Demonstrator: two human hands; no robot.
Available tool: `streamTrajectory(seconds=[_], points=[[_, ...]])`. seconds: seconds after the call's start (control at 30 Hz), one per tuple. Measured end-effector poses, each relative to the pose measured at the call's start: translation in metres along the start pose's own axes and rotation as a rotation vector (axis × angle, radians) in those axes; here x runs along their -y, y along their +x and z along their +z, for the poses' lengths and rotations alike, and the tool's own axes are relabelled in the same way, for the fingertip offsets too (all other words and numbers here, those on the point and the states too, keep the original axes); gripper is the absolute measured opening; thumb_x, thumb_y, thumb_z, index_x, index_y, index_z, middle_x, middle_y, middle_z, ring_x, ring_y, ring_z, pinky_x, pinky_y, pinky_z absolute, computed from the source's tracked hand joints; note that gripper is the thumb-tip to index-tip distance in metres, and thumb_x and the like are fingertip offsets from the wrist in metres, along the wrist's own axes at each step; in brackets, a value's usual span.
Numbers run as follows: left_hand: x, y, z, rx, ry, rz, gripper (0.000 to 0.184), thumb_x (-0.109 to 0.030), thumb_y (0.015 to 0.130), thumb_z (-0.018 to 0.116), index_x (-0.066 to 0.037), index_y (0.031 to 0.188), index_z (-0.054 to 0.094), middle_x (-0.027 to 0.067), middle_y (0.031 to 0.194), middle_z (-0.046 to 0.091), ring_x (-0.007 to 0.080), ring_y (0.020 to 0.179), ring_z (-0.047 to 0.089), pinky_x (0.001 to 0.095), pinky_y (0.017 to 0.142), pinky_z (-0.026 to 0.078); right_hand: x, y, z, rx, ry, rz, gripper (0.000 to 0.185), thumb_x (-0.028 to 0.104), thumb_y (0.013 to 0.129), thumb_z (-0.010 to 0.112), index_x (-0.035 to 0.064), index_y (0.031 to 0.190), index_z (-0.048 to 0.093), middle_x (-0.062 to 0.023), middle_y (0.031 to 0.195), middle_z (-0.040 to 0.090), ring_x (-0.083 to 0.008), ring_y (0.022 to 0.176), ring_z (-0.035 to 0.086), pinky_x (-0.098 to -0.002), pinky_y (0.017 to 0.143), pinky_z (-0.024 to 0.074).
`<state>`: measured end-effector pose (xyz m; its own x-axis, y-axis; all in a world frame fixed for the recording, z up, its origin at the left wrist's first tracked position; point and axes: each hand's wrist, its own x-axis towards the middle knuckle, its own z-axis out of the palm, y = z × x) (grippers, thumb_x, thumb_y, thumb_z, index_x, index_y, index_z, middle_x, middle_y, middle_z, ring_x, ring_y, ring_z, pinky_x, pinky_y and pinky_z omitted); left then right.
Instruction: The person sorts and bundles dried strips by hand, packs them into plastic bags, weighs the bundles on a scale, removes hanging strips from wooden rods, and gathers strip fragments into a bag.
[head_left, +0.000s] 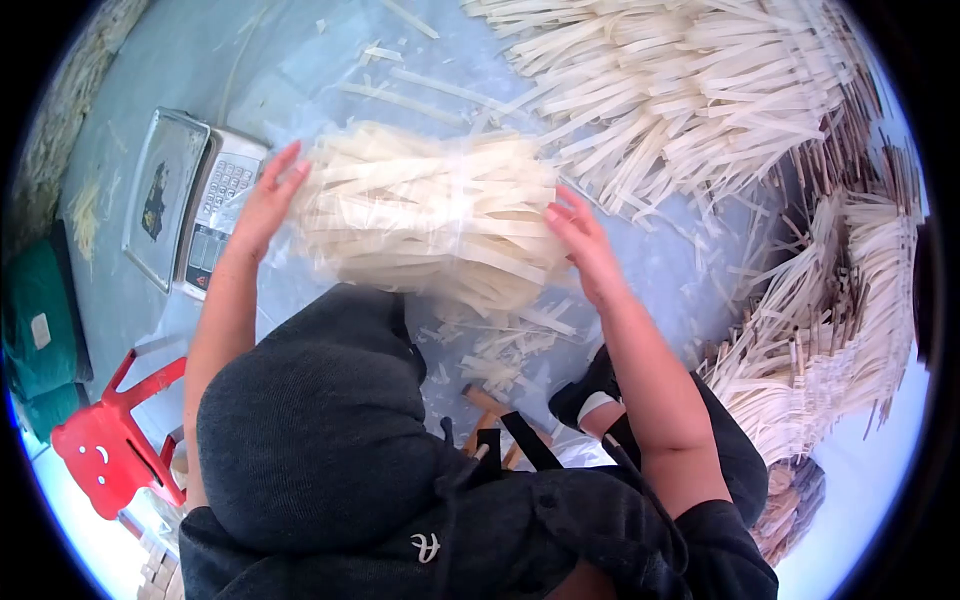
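Between both hands: plastic-wrapped noodle bundle point(430, 215), above the floor point(400, 90), right of the scale point(195, 205). Left hand point(268, 200) at one end, fingers spread; right hand point(582, 240) at other, fingers slightly parted.

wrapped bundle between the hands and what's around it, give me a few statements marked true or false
1. The left hand and right hand are at opposite ends of the wrapped bundle. True.
2. The scale and stool are both on the left hand's side. True.
3. The bundle rests on the scale. False: it is beside the scale, off its plate.
4. The stool is green. False: it is red.
5. Many loose pale strips are spread on the right hand's side. True.
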<state>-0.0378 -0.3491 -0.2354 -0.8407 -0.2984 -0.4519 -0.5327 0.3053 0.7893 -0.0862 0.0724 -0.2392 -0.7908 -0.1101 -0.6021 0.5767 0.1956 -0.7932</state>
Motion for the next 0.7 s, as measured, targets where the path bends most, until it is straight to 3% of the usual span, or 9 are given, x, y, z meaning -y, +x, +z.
streamTrajectory(seconds=[0.13,0.2,0.27,0.37,0.4,0.47,0.53,0.63,0.7], points=[[-0.001,0.037,-0.003,-0.103,-0.088,-0.061,0.063,-0.052,0.090,0.056,-0.017,0.141,0.044,0.0099,0.142,0.046,0.0244,0.133,0.038,0.0364,0.109,0.028,0.025,0.026,-0.027,-0.171,0.017,0.109,0.077,0.059,0.085,0.057,0.0145,0.144,0.035,-0.0106,0.141,0.043,-0.0249,0.130,0.039,-0.0486,0.105,0.0272],[0.017,0.066,0.001,-0.115,-0.088,-0.071,0.067,-0.057,0.088,0.056,-0.014,0.139,0.045,0.0098,0.138,0.049,0.0251,0.130,0.043,0.0367,0.107,0.033,0.006,0.064,-0.030,-0.150,0.043,0.154,0.078,0.060,0.085,0.056,0.0143,0.144,0.035,-0.0105,0.141,0.043,-0.0262,0.131,0.038,-0.0487,0.106,0.0254],[0.023,0.081,0.007,0.315,-0.675,-0.444,0.071,-0.056,0.087,0.057,-0.011,0.140,0.043,0.0093,0.138,0.048,0.0250,0.126,0.047,0.0369,0.104,0.039,0.000,0.076,-0.017,-0.036,0.085,0.226,0.074,0.058,0.086,0.054,0.0143,0.144,0.036,-0.0096,0.142,0.042,-0.0260,0.132,0.037,-0.0478,0.106,0.0266],[0.004,0.052,0.021,0.335,-0.596,-0.494,0.066,-0.050,0.090,0.056,-0.011,0.140,0.040,0.0085,0.137,0.048,0.0233,0.122,0.050,0.0363,0.100,0.043,-0.003,0.074,0.023,0.176,0.176,0.198,0.067,0.051,0.090,0.054,0.0150,0.143,0.037,-0.0082,0.142,0.042,-0.0229,0.133,0.036,-0.0439,0.103,0.0332],[0.003,0.041,0.016,0.337,-0.596,-0.495,0.066,-0.050,0.090,0.056,-0.011,0.140,0.040,0.0085,0.137,0.048,0.0233,0.122,0.050,0.0363,0.100,0.043,-0.005,0.068,0.029,0.301,0.253,0.148,0.063,0.048,0.091,0.054,0.0153,0.143,0.037,-0.0078,0.143,0.042,-0.0213,0.133,0.035,-0.0411,0.101,0.0368],[0.012,0.019,0.006,0.400,-0.631,-0.242,0.056,-0.037,0.092,0.057,-0.011,0.139,0.042,0.0078,0.133,0.052,0.0206,0.119,0.052,0.0350,0.101,0.043,0.004,0.042,0.015,0.335,0.218,0.122,0.067,0.048,0.090,0.055,0.0153,0.144,0.035,-0.0061,0.142,0.043,-0.0196,0.131,0.038,-0.0400,0.099,0.0378],[0.034,0.009,-0.011,0.449,-0.624,-0.205,0.052,-0.031,0.092,0.057,-0.011,0.137,0.044,0.0064,0.130,0.053,0.0188,0.117,0.053,0.0338,0.100,0.042,0.003,0.038,-0.012,0.371,0.192,0.103,0.070,0.049,0.088,0.057,0.0153,0.145,0.033,-0.0044,0.140,0.044,-0.0179,0.129,0.040,-0.0389,0.098,0.0389],[0.059,0.001,-0.019,0.516,-0.568,-0.155,0.048,-0.023,0.091,0.058,-0.010,0.136,0.046,0.0036,0.128,0.054,0.0162,0.115,0.053,0.0318,0.100,0.041,0.000,0.059,-0.030,0.351,0.145,0.081,0.061,0.048,0.088,0.056,0.0145,0.138,0.044,-0.0043,0.136,0.048,-0.0176,0.128,0.041,-0.0406,0.099,0.0368],[0.050,-0.005,-0.016,0.514,-0.453,-0.143,0.054,-0.027,0.089,0.060,-0.010,0.137,0.043,0.0003,0.129,0.053,0.0141,0.118,0.050,0.0311,0.100,0.040,0.021,0.071,-0.003,-0.157,0.128,0.050,0.054,0.048,0.091,0.054,0.0153,0.134,0.052,-0.0089,0.136,0.048,-0.0213,0.119,0.050,-0.0381,0.101,0.0383]])
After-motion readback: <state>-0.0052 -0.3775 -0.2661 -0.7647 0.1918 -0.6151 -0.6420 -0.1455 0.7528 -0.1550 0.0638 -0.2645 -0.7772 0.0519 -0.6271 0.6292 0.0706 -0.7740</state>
